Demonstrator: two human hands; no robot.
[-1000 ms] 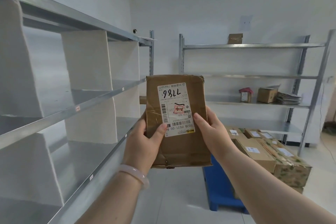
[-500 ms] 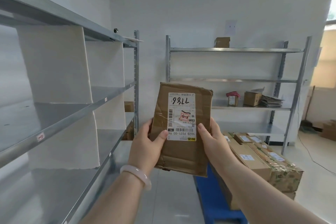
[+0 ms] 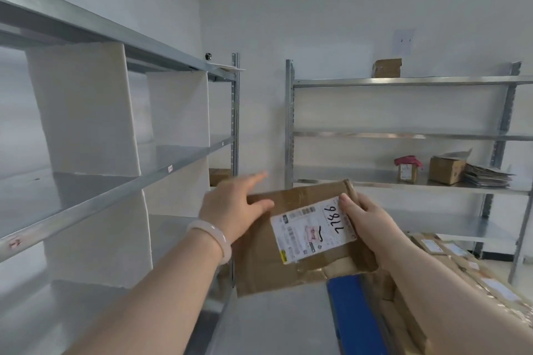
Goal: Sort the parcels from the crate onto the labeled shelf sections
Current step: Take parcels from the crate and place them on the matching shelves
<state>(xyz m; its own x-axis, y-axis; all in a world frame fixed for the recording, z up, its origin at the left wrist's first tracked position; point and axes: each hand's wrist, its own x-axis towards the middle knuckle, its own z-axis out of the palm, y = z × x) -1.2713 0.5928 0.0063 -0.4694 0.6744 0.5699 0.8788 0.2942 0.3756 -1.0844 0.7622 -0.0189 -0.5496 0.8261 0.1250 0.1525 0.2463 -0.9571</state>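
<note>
A flat brown cardboard parcel (image 3: 259,262) with a white shipping label and a handwritten number lies tilted on its side in front of me. My right hand (image 3: 366,225) grips its right edge, thumb on the label. My left hand (image 3: 233,204) hovers over the parcel's upper left corner with fingers straight and spread, the thumb near the cardboard. The blue crate (image 3: 350,314) sits low at the right, partly hidden by my right arm, with several parcels (image 3: 467,265) stacked on it.
A metal shelf unit (image 3: 124,179) with white dividers and small red tags on its rails runs along the left. A second metal rack (image 3: 403,135) stands against the back wall, holding a few boxes (image 3: 445,168) and a stack of flat envelopes. Grey floor lies between them.
The parcel has turned from upright to lying sideways and dropped lower. My left hand has let go of its left edge and opened above it; my right hand keeps its hold.
</note>
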